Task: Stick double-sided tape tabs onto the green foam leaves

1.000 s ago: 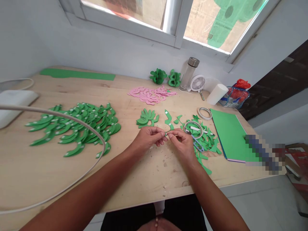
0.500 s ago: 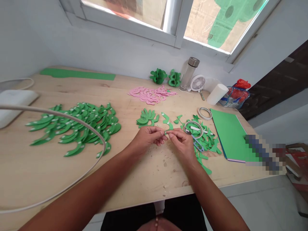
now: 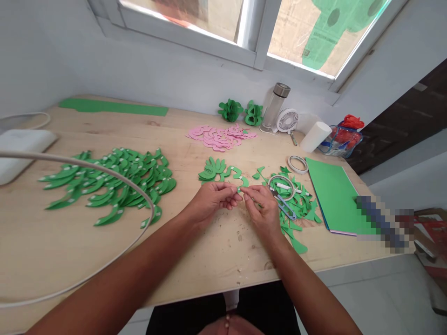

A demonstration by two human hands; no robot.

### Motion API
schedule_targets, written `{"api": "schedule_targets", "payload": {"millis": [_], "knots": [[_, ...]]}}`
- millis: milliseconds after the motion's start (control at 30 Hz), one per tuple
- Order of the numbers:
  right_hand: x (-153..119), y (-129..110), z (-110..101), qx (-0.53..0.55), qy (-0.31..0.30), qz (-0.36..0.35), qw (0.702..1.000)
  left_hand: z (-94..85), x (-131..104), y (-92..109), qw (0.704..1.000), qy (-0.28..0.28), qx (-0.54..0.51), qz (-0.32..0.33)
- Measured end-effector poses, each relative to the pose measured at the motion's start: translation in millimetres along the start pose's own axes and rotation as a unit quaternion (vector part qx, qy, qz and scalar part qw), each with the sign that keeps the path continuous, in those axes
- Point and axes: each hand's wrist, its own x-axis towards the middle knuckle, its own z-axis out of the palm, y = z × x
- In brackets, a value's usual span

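Observation:
My left hand (image 3: 218, 201) pinches the lower end of a curved green paper piece (image 3: 236, 171) that bears small white tabs. Close beside it, my right hand (image 3: 261, 204) has its thumb and fingers closed near that same end; what they hold, if anything, is too small to make out. A small cluster of green cut pieces (image 3: 212, 170) lies just behind my left hand. To the right is a heap of green scraps (image 3: 304, 207), with a tape roll (image 3: 292, 188) and a blue cutter (image 3: 287, 207) on it.
Many green curved pieces (image 3: 118, 179) lie at left, under a pale cable (image 3: 104, 170). Pink cutouts (image 3: 220, 137), green paper flowers (image 3: 230, 110), a glass bottle (image 3: 275, 107) and a small fan (image 3: 287, 121) stand or lie behind. Green sheets (image 3: 335, 195) are at right.
The curved green piece has turned and shifted slightly left between my hands. My right fingers have curled in a little and changed their angle.

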Motion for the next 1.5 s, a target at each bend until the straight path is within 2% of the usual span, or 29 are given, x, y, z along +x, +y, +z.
{"api": "schedule_targets", "payload": {"millis": [233,633,967,1500], "knots": [[-2.1,1.1,2.5,-0.072,0.001,-0.052,0.996,-0.5,-0.8,2.5,1.000,0.007,-0.010,0.001],[0.3,-1.4,-0.1,-0.015,-0.020,-0.014,1.000,1.2,-0.8,2.4,0.999,0.033,-0.007,0.016],[-0.6,-1.7,0.3,-0.026,-0.023,-0.035,0.999,0.0,-1.3,3.7,0.999,0.031,-0.044,0.000],[-2.0,1.6,2.4,-0.014,-0.054,-0.034,0.998,0.7,-0.4,1.2,0.998,0.026,-0.060,0.013]]}}
